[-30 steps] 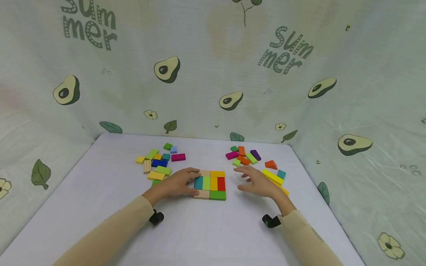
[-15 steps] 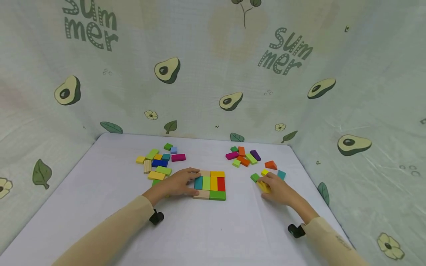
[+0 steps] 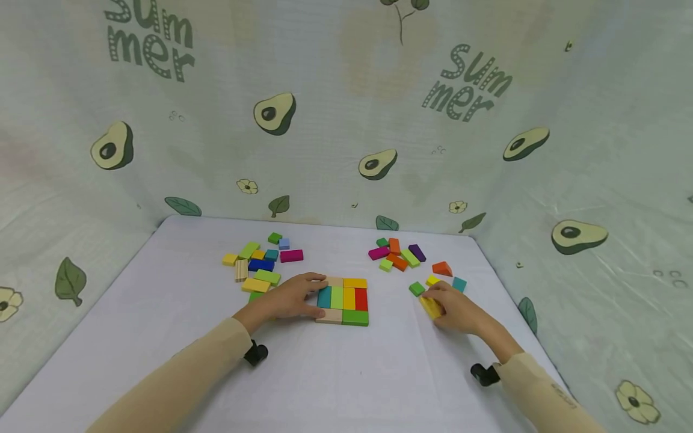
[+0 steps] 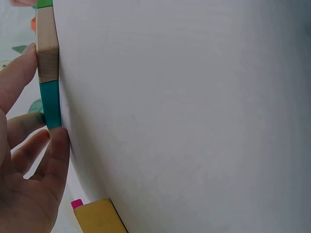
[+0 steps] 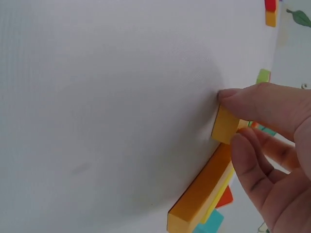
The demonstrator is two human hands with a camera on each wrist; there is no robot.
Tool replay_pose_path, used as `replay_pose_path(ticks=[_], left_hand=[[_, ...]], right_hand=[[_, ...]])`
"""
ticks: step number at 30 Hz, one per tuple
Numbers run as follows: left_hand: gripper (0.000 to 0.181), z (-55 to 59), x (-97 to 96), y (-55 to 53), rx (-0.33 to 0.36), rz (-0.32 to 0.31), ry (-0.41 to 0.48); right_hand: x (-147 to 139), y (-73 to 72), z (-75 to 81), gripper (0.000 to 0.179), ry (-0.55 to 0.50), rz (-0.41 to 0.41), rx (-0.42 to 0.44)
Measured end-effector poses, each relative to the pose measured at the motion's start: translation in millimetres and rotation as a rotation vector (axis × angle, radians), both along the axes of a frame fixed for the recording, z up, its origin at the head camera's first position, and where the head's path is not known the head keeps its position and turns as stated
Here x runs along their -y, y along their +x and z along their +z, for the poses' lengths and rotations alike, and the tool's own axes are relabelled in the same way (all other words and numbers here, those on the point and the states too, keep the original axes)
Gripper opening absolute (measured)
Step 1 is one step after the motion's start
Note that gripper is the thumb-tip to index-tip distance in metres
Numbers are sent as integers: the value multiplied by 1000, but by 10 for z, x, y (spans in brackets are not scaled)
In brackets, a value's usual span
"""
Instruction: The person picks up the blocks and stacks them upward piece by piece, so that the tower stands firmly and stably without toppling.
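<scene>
A flat rectangle of wooden blocks lies mid-table, with a green block (image 3: 355, 318) at its front right and a red block (image 3: 361, 299) on its right side. My left hand (image 3: 292, 296) rests along its left side. In the left wrist view the thumb touches a plain wood block (image 4: 47, 46), and fingertips meet the end of a teal block (image 4: 50, 104). To the right, my right hand (image 3: 457, 307) pinches a yellow block (image 5: 225, 124) between thumb and fingers, low over the cloth. Close beside it in the right wrist view lies a long orange-yellow block (image 5: 199, 191).
A small green block (image 3: 417, 288), a yellow one (image 3: 432, 280) and a teal one (image 3: 459, 284) lie around the right hand. Farther back is a cluster with a purple block (image 3: 417, 252). Behind the left hand are several loose blocks, including a blue one (image 3: 261, 264).
My right hand has moved right from beside the rectangle to the loose blocks and taken hold of a yellow block, which has turned slightly since half a second ago. The left hand has stayed put.
</scene>
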State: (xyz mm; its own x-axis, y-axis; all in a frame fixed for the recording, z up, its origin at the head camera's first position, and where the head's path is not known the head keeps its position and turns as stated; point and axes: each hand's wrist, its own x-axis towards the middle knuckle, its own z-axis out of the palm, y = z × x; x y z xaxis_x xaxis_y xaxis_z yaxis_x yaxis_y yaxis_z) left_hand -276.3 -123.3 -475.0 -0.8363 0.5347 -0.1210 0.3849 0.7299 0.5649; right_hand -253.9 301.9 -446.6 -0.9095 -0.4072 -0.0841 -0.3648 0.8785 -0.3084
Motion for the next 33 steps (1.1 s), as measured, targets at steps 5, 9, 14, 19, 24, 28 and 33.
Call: replay_pose_path(ticks=[5, 9, 14, 19, 24, 28, 33], left_hand=[[82, -10, 5, -1, -5, -5, 5], [81, -4, -2, -2, -2, -6, 5], [81, -2, -6, -6, 0, -5, -3], [82, -2, 7, -2, 3, 4, 0], [81, 2, 21, 18, 6, 17, 13], [81, 14, 20, 40, 23, 25, 22], [81, 19, 11, 38, 18, 16, 13]], right_hand=[[-26, -15, -19, 53, -6, 14, 30], [-40, 4, -38, 60, -47, 29, 80], [30, 14, -44, 59, -106, 78, 75], [378, -16, -20, 56, -175, 80, -20], [822, -125, -13, 57, -230, 121, -71], [1079, -214, -54, 57, -231, 165, -81], [1270, -281, -136, 57, -205, 136, -85]])
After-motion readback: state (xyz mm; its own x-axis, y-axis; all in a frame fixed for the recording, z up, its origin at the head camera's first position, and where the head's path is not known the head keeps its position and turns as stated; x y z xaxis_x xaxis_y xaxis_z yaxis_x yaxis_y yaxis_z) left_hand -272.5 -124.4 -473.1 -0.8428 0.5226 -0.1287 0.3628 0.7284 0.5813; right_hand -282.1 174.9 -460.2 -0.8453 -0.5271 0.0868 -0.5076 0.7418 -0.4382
